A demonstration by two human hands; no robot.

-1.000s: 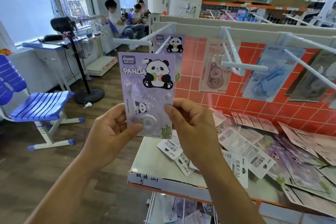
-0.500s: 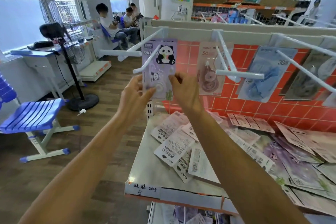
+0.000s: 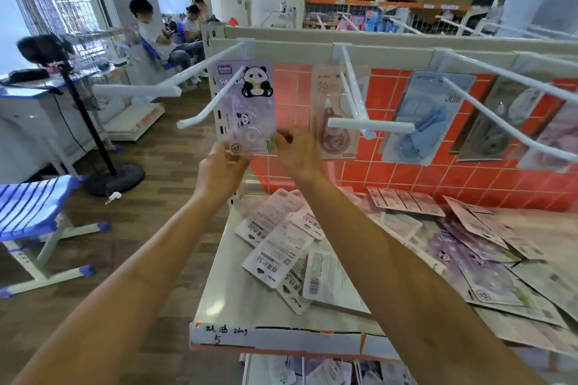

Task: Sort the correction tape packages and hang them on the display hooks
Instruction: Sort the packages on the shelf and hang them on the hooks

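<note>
Purple panda package, lettered "PANDA", sits at twelve o'clock above both hands, and the white hook slants across its front toward eight o'clock. Left hand pinches the lower left corner, thumb on the face. Right hand grips the lower right corner with curled fingers. At three o'clock of it hangs one pink package marked "36", then one blue package marked "30m". Down at five o'clock, a loose pile, too overlapped to count, covers the shelf, whose edge is handwritten "260g, 5".
</note>
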